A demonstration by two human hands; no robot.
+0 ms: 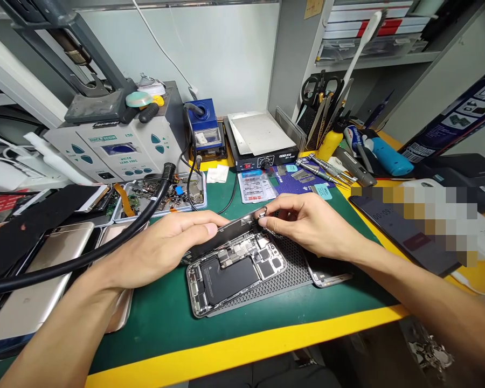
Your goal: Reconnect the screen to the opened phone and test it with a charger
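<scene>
An opened phone (228,277) lies on a grey perforated pad, its black battery and boards bare. Over its far long side a phone screen (231,229) stands tilted up, inner face towards me. My left hand (161,245) grips the screen's left part, thumb on the inner face and fingers behind. With thumb and index finger, my right hand (313,223) pinches the screen's right end. A small dark piece shows at those fingertips; I cannot tell whether it is separate. Below my right hand, another dark phone panel (331,275) lies partly hidden.
A hot-air rework station (121,148) with a thick black hose (145,215) stands at left, beside a parts tray (137,199). Several phones lie far left. Behind are a heating plate (262,134) and tools. A phone (408,231) lies right, near blurred items.
</scene>
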